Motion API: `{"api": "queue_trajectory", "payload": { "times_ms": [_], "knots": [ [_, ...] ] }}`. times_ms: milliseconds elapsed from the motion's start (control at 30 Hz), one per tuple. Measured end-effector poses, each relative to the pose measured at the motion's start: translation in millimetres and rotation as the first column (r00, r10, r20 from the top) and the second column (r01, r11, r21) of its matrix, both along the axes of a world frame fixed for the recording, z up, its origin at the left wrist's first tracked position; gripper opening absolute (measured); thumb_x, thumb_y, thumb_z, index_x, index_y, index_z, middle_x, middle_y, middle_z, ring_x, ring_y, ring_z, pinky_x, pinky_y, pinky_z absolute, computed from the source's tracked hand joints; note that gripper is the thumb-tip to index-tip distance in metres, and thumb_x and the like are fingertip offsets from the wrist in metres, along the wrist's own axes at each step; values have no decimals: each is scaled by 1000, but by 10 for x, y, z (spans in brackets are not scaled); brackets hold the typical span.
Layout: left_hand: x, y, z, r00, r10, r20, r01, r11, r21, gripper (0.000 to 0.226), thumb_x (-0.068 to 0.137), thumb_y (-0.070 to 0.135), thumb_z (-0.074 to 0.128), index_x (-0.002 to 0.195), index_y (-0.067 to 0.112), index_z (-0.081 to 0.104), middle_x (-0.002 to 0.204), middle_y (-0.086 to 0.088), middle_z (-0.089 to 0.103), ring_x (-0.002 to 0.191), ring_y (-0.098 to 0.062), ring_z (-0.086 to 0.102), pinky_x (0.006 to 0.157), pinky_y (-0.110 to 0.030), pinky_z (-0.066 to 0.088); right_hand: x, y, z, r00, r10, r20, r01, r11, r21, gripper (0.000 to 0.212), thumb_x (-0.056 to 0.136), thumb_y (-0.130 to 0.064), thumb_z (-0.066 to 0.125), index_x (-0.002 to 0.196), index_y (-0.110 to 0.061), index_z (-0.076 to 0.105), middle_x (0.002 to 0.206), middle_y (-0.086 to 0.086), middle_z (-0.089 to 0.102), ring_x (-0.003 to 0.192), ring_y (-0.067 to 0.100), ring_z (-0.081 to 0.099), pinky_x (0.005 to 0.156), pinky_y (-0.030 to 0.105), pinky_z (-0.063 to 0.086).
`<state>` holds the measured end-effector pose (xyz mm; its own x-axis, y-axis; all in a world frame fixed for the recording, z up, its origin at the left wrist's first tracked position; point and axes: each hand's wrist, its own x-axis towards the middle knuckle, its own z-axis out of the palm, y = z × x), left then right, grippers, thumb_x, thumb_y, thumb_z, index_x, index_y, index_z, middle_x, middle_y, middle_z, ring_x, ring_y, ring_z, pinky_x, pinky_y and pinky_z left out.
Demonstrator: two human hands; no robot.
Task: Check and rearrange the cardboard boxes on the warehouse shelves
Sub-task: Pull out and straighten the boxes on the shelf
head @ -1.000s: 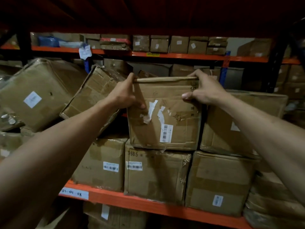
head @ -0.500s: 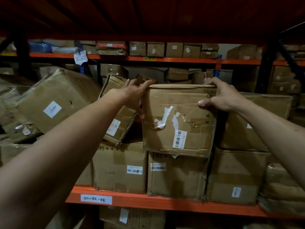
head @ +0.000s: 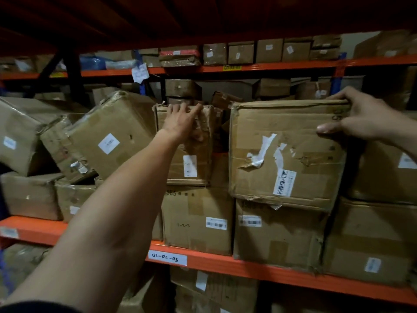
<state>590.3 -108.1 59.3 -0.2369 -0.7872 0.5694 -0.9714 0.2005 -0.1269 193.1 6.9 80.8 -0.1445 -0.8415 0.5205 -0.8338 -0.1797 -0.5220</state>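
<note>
A worn cardboard box with torn white tape and a barcode label point(head: 286, 154) sits on top of a lower box on the orange shelf. My right hand point(head: 354, 119) grips its top right corner, fingers over the top edge and thumb on the front. My left hand point(head: 184, 122) lies on the top edge of a narrower, crumpled box point(head: 191, 163) standing upright just to the left, fingers curled over its rim. A dark gap separates the two boxes.
Tilted boxes point(head: 108, 136) lean at the left. Under the top row stand further boxes point(head: 198, 220) on the orange shelf beam point(head: 248, 267), labelled 01-02-03. Behind, another shelf point(head: 248, 67) carries small boxes. A box at the right point(head: 388, 168) touches the held one.
My left hand let go of the taped box's left corner and moved left onto the narrow box, which now stands upright instead of tilted. The view shifted left. My right hand kept its grip.
</note>
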Motion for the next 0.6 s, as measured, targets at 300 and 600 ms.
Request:
{"api": "queue_trajectory", "payload": {
  "times_ms": [300, 600],
  "knots": [
    [-722, 190, 444, 906, -170, -387, 281, 927, 250, 100, 89, 54, 65, 164, 38, 1, 173, -16, 3, 156, -44, 8, 123, -63, 15, 38, 135, -585, 952, 33, 305, -15, 998, -60, 109, 79, -53, 81, 160, -25, 13, 162, 6, 38, 146, 30, 38, 120, 52, 31],
    [-1509, 298, 638, 906, -159, -392, 300, 895, 331, 123, 55, 105, 48, 159, 41, 30, 163, -14, 34, 141, -42, 42, 112, -60, 37, 308, 134, -1791, 207, -77, 975, -135, 985, 106, 126, 52, -97, 60, 158, -34, 31, 158, 11, 44, 142, 41, 41, 111, 69, 32]
  ]
}}
